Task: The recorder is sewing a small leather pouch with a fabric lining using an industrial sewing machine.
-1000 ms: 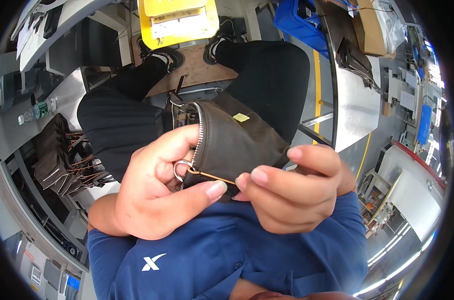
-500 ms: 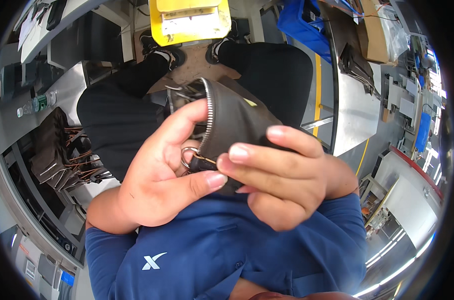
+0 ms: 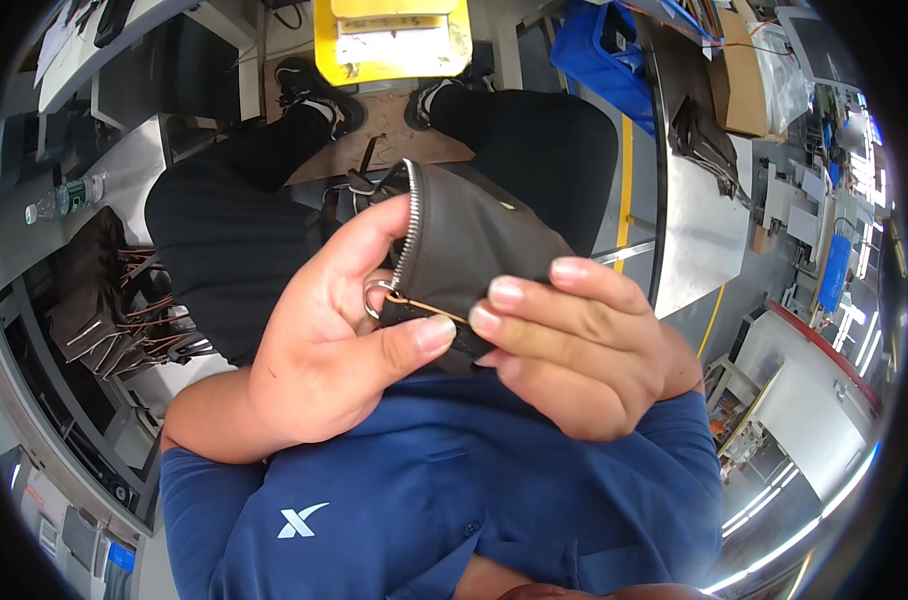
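Observation:
Between my two hands is a dark brown pouch (image 3: 474,225) with a silver-toothed zipper (image 3: 411,225) along its left edge. My left hand (image 3: 319,345) grips that zippered edge, fingers inside the opening and thumb on the outer lower corner. A metal ring (image 3: 376,298) sits at the corner by my left fingers. From it an orange-brown cord (image 3: 424,306) runs right toward my right fingertips. My right hand (image 3: 579,350) is closed round the pouch's lower right side. Its fingertips meet the cord's end, and what lies under them is hidden.
A stack of dark pouches with orange-brown cords (image 3: 109,300) lies at my left, near a plastic bottle (image 3: 66,198). A yellow bin (image 3: 394,60) stands ahead. To the right are a blue crate (image 3: 604,65), a metal table (image 3: 709,225) and another dark pouch (image 3: 702,140) on it.
My right hand has shifted slightly right, away from my left thumb, and more of the orange-brown cord shows stretched between them. The pouch's far end has turned a little; my left grip stays.

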